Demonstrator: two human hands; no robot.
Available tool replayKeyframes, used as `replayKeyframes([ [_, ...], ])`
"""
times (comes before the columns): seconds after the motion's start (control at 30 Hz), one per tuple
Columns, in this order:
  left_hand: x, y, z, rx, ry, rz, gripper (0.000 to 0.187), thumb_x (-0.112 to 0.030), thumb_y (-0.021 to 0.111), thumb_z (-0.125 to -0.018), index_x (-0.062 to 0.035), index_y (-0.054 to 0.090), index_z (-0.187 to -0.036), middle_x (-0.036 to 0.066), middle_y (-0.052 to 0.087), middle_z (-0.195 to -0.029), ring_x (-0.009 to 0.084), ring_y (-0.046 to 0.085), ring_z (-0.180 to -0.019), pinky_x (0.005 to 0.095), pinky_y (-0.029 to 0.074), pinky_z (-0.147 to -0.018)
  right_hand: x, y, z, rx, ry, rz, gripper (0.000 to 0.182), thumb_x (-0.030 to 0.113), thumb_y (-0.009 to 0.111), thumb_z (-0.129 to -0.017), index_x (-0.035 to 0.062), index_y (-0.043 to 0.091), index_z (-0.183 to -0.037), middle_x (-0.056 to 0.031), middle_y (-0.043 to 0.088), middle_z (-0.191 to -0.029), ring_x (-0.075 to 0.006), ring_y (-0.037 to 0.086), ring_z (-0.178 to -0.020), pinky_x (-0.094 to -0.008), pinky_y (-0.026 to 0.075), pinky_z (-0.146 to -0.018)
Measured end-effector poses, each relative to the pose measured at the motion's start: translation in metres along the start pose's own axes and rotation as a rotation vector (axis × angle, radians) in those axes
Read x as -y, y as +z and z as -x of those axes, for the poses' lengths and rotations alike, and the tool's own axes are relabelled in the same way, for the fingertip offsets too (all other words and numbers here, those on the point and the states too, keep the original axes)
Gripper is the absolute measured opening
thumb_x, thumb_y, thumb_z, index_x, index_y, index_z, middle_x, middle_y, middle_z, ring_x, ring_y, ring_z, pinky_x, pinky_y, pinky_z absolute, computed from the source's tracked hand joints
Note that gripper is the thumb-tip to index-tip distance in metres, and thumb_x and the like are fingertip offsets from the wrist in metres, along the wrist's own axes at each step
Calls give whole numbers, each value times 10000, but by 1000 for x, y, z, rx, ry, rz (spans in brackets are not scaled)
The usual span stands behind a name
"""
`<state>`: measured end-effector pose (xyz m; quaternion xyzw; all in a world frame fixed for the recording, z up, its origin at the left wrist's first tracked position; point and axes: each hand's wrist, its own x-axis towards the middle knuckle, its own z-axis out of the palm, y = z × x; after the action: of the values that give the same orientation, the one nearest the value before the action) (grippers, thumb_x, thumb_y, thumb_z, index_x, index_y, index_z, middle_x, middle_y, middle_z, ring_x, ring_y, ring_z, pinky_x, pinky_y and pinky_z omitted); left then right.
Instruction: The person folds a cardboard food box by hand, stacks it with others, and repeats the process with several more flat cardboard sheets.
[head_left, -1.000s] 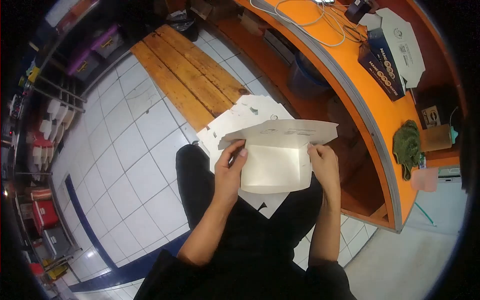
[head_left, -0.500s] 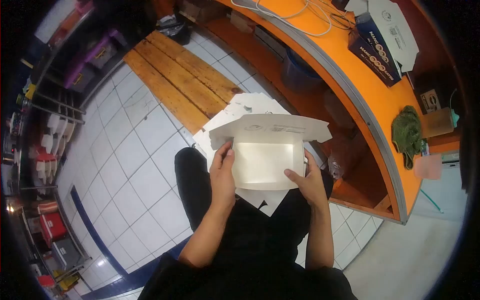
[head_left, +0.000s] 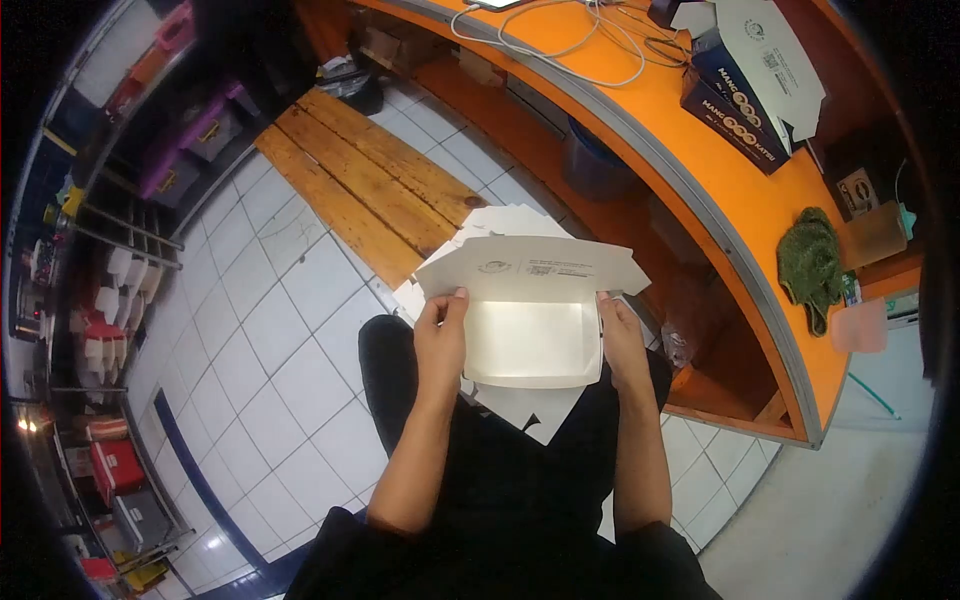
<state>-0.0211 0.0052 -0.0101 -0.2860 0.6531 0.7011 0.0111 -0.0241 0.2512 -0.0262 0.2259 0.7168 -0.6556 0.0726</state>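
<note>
A white cardboard food box (head_left: 532,340) with its lid (head_left: 530,262) raised sits over my lap, its inside bare. My left hand (head_left: 440,335) grips the box's left side near the lid fold, thumb on top. On the opposite side my right hand (head_left: 622,340) holds the right wall close to the rear corner, thumb at the upper edge. Beneath the box lies a stack of flat white cardboard sheets (head_left: 520,412), resting on my lap and reaching the bench. The fingers of both hands are partly hidden behind the box walls.
A wooden bench (head_left: 370,175) stretches ahead. To the right curves an orange counter (head_left: 690,110) with folded dark printed boxes (head_left: 745,115), a green cloth (head_left: 812,262) and white cables (head_left: 560,45). Shelves with containers (head_left: 120,465) line the left wall.
My right hand has shifted from the front right corner up to the rear right corner of the box. My left thumb has moved up toward the lid fold. The view has tilted slightly.
</note>
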Motion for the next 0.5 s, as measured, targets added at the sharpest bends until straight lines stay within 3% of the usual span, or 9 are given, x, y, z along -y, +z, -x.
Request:
replayKeyframes([
  [0.1,3,0,0,8,21,-37,362,-339,669,-981,22,667,-1002,85,666,-947,155,599,-860,284,470,-806,11,-1,3,-67,-29,203,395,379,541,-1057,16,688,-1008,-16,676,-891,-93,592,-802,-272,468,-738],
  [0.2,3,-2,10,55,-26,16,384,-339,669,-981,25,658,-1102,103,664,-1021,163,596,-926,293,475,-832,10,-5,4,-44,-20,153,416,391,541,-1055,16,694,-962,-38,686,-883,-88,600,-793,-266,474,-726],
  [0.27,10,-10,25,86,81,55,440,-319,677,-977,28,614,-1239,122,640,-1117,178,587,-1024,309,481,-870,2,-12,9,-75,-53,169,426,391,543,-1054,8,690,-935,-35,678,-837,-82,595,-763,-265,473,-704],
  [0.3,12,-17,34,96,89,58,440,-319,677,-977,28,614,-1239,122,640,-1117,178,587,-1024,309,481,-870,0,-15,12,-108,-90,181,439,390,546,-1054,1,686,-907,-32,670,-791,-76,589,-732,-264,473,-683],
  [0.4,24,-21,49,132,188,-58,501,-271,686,-975,26,539,-1350,167,599,-1269,221,582,-1118,336,483,-936,64,-34,59,-130,-148,96,394,335,590,-1038,-14,667,-872,-65,669,-783,-102,592,-691,-264,467,-632],
  [0.47,20,-22,56,150,145,-27,501,-316,650,-998,29,536,-1344,167,595,-1273,227,575,-1131,355,467,-967,109,-59,75,-283,-476,229,337,285,620,-1026,-7,679,-869,-62,661,-752,-81,600,-649,-242,476,-589],
  [0.5,23,-22,55,177,154,-28,501,-316,650,-998,29,536,-1344,167,595,-1273,227,575,-1131,355,467,-967,141,-66,80,-461,-596,401,294,275,632,-1015,5,691,-915,-76,686,-801,-119,641,-704,-268,506,-641],
])
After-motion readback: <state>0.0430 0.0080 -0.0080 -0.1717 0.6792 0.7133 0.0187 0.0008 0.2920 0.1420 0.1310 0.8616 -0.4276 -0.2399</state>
